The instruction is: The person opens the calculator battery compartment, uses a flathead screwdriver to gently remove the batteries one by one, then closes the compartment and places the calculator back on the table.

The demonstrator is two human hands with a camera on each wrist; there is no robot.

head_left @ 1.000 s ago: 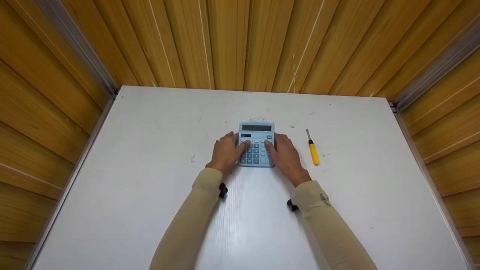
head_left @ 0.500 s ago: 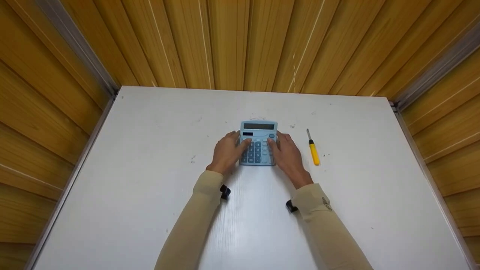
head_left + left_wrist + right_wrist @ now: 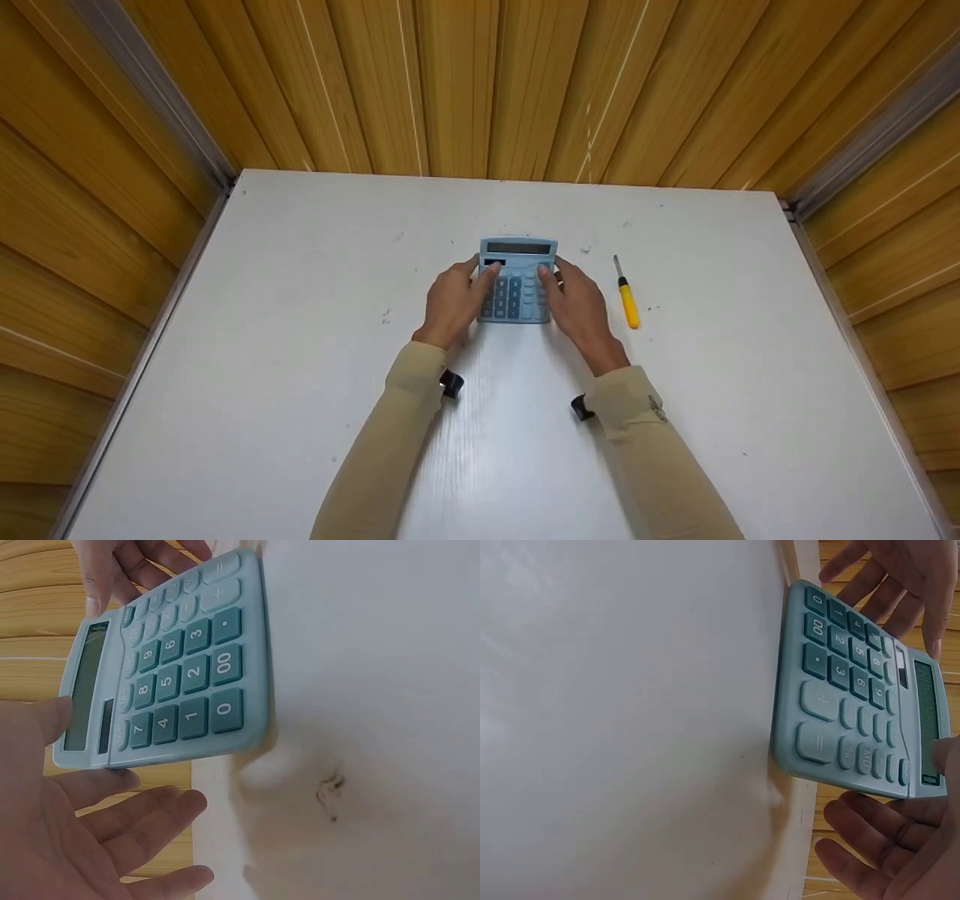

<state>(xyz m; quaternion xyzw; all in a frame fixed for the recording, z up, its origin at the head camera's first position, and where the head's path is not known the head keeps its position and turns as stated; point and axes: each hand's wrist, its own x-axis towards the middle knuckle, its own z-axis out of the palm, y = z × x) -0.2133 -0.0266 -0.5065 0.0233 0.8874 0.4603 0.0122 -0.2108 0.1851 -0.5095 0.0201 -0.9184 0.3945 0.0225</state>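
Between both hands is a light blue calculator [image 3: 516,296] with darker number keys, its display end toward the far side. My left hand [image 3: 452,306] grips its left side, thumb on the face by the small solar panel and the display. On the opposite side my right hand [image 3: 581,309] holds it the same way, thumb near the display's corner. In the left wrist view the calculator [image 3: 180,675] tilts, display end raised, with its lower edge close over the table. The other fingers of the right hand [image 3: 900,840] spread beside and under its edge.
A screwdriver [image 3: 628,304] with a yellow handle lies on the white table [image 3: 300,315], right of the right hand. Wood-patterned panels [image 3: 457,90] stand behind the table and along both sides. Small dark marks dot the tabletop.
The calculator has moved slightly away from me and its display end has tipped up. Both thumbs have slid from the keys up toward the display. The screwdriver stays where it was.
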